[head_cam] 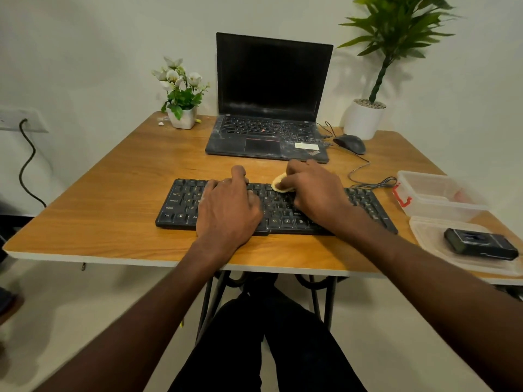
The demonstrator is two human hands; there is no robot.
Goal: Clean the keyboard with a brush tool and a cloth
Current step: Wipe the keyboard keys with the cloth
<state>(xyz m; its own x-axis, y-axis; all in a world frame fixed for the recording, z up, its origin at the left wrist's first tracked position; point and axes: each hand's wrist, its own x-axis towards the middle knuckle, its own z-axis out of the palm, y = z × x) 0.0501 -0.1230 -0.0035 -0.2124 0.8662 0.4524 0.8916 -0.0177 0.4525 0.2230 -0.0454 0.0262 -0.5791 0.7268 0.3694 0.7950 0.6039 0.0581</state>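
Pale yellow cloth (280, 183) pinched under right hand (314, 190) fingers at keyboard (365, 200) top edge, 12 o'clock. Left hand (227, 206) flat, fingers together, steadying keys. Wiping underway; brush unseen, brushing stage unclear.

A square wooden table (119, 193) with a pale edge stands against a white wall. At its far middle sits an open black laptop (268, 108), screen dark, its palm rest dusty. To the laptop's left is a small white pot of white artificial flowers (181, 91); to its right, a white round pot with a tall green leafy plant (379, 80). A dark corded mouse (349, 143) lies just in front of that pot. On the table's right side rests a clear plastic container with a red clasp (435, 195), and nearer, its clear lid (441, 253) carries a small black device (479, 244). A black cable (27, 162) hangs from a wall socket (17, 118) at left.
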